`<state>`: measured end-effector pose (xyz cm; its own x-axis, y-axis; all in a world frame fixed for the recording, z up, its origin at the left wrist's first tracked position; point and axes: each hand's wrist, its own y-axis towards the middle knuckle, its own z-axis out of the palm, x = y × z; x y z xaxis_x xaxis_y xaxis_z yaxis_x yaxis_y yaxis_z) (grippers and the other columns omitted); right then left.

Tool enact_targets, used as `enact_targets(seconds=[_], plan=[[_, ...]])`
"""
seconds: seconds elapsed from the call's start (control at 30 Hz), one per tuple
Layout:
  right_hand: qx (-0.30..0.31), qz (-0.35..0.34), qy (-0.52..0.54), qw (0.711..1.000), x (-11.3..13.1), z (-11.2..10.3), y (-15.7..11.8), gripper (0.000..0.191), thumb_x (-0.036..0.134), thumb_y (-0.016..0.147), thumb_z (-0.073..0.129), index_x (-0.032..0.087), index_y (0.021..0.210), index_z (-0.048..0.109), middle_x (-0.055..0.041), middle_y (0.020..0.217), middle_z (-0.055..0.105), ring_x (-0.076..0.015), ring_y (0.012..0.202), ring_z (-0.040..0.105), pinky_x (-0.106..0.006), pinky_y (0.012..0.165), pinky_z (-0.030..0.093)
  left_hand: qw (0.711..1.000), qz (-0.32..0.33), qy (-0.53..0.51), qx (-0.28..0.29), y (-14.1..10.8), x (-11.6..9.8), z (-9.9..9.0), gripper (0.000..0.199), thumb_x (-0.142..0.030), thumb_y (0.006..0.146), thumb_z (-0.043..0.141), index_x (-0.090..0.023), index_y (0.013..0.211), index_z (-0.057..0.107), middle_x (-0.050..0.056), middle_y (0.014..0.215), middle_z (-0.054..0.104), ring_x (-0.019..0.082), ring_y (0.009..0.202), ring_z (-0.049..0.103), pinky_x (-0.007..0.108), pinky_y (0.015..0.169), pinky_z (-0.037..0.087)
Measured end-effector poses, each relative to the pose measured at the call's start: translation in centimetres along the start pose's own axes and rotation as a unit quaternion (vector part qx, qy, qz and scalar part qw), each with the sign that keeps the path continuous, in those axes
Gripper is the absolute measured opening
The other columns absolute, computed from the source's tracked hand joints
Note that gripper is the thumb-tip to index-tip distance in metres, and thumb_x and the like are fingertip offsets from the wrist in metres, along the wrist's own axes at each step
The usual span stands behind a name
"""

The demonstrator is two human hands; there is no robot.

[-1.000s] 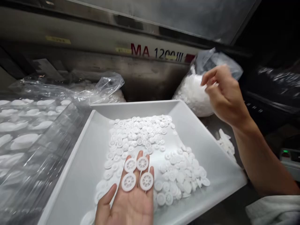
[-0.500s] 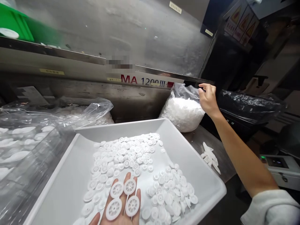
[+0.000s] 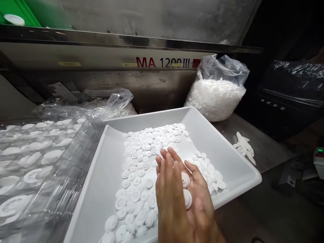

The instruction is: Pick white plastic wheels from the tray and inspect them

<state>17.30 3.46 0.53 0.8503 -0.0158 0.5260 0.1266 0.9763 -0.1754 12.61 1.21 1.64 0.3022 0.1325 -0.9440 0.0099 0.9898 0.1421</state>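
Observation:
My left hand [image 3: 170, 195] and my right hand [image 3: 201, 199] are pressed together above the grey-white tray [image 3: 217, 130]. The left is turned on edge, its fingers straight and side by side against the right palm. Two white plastic wheels [image 3: 186, 198] show between the palms, resting on the cupped right hand. Any others are hidden behind the left fingers. Below and around my hands, many loose white plastic wheels [image 3: 135, 195] lie in the tray, with another heap [image 3: 210, 168] to the right, partly covered by my right hand.
A clear bag of white parts [image 3: 215, 98] stands behind the tray. At left are clear-plastic-covered rows of white discs [image 3: 45, 157]. White scraps [image 3: 245, 148] lie on the bench at right. A metal machine front [image 3: 101, 55] runs behind, with a green bin [image 3: 19, 11] above.
My right hand has come from the clear bag down to my left. The left hand, earlier palm up with wheels on its fingers, has turned onto the right palm. The view has shifted.

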Motion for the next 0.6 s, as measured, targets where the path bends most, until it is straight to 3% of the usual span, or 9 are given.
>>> enact_targets(seconds=[0.07,0.17,0.27,0.4,0.5,0.6], plan=[[0.019,0.024,0.071,0.997,0.5,-0.2,0.3,0.057,0.049,0.089,0.032,0.024,0.139,0.044,-0.0023,0.150,0.044,-0.0234,0.139,0.039,-0.052,0.111,0.037,0.999,0.035,0.018,-0.019,-0.1,0.2,-0.2,0.042,-0.020,0.085,0.063,-0.036,0.124,0.062,-0.008,0.146,0.049,0.021,0.144,0.028,0.041,0.120,0.014],[0.096,0.019,0.156,0.983,0.7,-0.7,0.0,0.054,0.051,0.091,0.028,0.025,0.135,0.048,0.0021,0.152,0.040,-0.0190,0.142,0.035,-0.046,0.118,0.027,0.994,0.075,0.016,-0.073,-0.2,0.8,-0.3,0.048,-0.019,0.088,0.061,-0.040,0.130,0.054,-0.006,0.145,0.051,0.019,0.140,0.036,0.036,0.116,0.029],[0.154,0.013,0.182,0.971,0.5,-0.9,-0.4,0.057,0.053,0.093,0.025,0.021,0.134,0.049,-0.0016,0.151,0.043,-0.0181,0.143,0.033,-0.040,0.122,0.016,0.989,0.085,-0.012,-0.118,-0.1,1.5,0.0,0.065,-0.009,0.081,0.067,-0.040,0.135,0.048,-0.005,0.135,0.061,0.016,0.133,0.045,0.029,0.108,0.039],[0.163,0.012,0.205,0.965,0.4,-1.0,-0.6,0.061,0.054,0.094,0.023,0.018,0.136,0.047,-0.0042,0.154,0.038,-0.0189,0.144,0.029,-0.037,0.122,0.013,0.985,0.111,-0.016,-0.131,-0.1,2.1,-0.2,0.072,-0.008,0.079,0.069,-0.041,0.138,0.043,-0.006,0.133,0.062,0.016,0.127,0.052,0.030,0.105,0.043],[0.160,0.008,0.219,0.963,0.5,-1.1,-0.6,0.061,0.054,0.093,0.024,0.018,0.137,0.046,-0.0037,0.155,0.036,-0.0186,0.145,0.027,-0.037,0.122,0.014,0.989,0.077,-0.013,-0.128,-0.1,1.7,-0.9,0.077,-0.007,0.075,0.071,-0.043,0.137,0.043,-0.006,0.135,0.060,0.018,0.128,0.051,0.031,0.103,0.045],[0.154,0.004,0.225,0.962,0.7,-1.4,-0.5,0.060,0.054,0.093,0.024,0.019,0.137,0.046,-0.0023,0.156,0.034,-0.0174,0.145,0.027,-0.036,0.122,0.013,0.992,-0.021,-0.062,-0.110,0.1,0.6,-1.6,0.067,-0.008,0.078,0.065,-0.043,0.133,0.049,-0.006,0.133,0.062,0.018,0.129,0.050,0.029,0.102,0.047]])
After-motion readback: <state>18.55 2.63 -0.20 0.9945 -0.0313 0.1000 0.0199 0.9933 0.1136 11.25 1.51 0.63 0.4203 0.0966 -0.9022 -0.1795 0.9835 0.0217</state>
